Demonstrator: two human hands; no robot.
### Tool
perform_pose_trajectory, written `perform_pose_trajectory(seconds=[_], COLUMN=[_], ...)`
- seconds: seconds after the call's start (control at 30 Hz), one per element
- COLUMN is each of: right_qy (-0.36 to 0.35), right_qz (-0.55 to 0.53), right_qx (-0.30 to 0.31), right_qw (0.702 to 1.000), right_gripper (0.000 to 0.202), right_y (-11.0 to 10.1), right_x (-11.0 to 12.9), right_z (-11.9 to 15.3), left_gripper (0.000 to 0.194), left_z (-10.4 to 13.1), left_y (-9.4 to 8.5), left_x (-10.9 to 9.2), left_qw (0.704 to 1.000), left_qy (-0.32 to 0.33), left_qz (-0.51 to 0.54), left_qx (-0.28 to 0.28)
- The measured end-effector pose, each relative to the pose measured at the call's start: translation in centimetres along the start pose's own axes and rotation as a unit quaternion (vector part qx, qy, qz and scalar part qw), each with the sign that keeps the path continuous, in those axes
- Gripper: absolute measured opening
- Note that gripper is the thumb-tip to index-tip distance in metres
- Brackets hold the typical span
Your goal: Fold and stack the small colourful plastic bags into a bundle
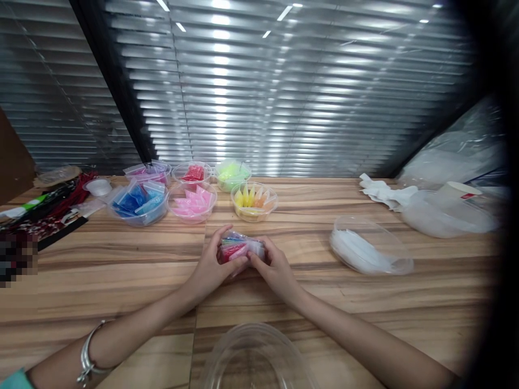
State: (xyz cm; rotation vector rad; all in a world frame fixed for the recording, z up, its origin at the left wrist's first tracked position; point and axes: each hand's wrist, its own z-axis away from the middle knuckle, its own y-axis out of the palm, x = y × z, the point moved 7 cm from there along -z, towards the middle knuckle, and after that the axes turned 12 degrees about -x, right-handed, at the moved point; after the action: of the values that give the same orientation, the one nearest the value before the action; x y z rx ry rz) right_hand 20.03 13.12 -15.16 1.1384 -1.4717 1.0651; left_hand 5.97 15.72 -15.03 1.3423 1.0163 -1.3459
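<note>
Both hands grip one stack of small clear plastic bags (235, 249) just above the middle of the wooden table. Red and pink contents show at the stack's front, with blue and green behind. My left hand (217, 254) is closed round its left side, thumb across the front. At the right end, my right hand (273, 263) pinches the bags between thumb and fingers. Beyond the hands stand round clear bowls of similar bags: blue (138, 203), pink (192, 202), and yellow and orange (254, 202).
Farther back are bowls with purple bags (152, 173), red bags (193, 173) and light green bags (233, 174). A clear bowl of whitish bags (365, 251) stands right. An empty-looking clear bowl (259, 351) is nearest me. Dark red and black cords (60, 202) lie left.
</note>
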Motion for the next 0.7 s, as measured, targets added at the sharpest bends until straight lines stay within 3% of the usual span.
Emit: perform_pose_trajectory(seconds=[0.17, 0.4, 0.53, 0.7], right_qy=[0.083, 0.156, 0.161, 0.141], right_qz=[-0.105, -0.198, -0.222, -0.221], right_qx=[0.024, 0.054, 0.039, -0.015], right_qw=[0.991, 0.966, 0.961, 0.965], right_gripper=[0.028, 0.033, 0.035, 0.035], right_y=[0.4, 0.9, 0.7, 0.7], right_x=[-0.9, -1.8, -2.0, -2.3], right_z=[-0.4, -0.7, -1.0, -1.4], left_gripper=[0.067, 0.060, 0.063, 0.068], left_z=[-0.5, -1.5, -2.0, -2.3], left_y=[-0.7, -0.8, -0.7, -0.9], left_x=[0.3, 0.8, 0.6, 0.1], left_qw=[0.997, 0.990, 0.994, 0.999], left_qy=[-0.053, -0.088, -0.058, 0.030], left_qz=[0.047, 0.110, 0.086, 0.033], left_qx=[-0.007, 0.034, 0.039, 0.010])
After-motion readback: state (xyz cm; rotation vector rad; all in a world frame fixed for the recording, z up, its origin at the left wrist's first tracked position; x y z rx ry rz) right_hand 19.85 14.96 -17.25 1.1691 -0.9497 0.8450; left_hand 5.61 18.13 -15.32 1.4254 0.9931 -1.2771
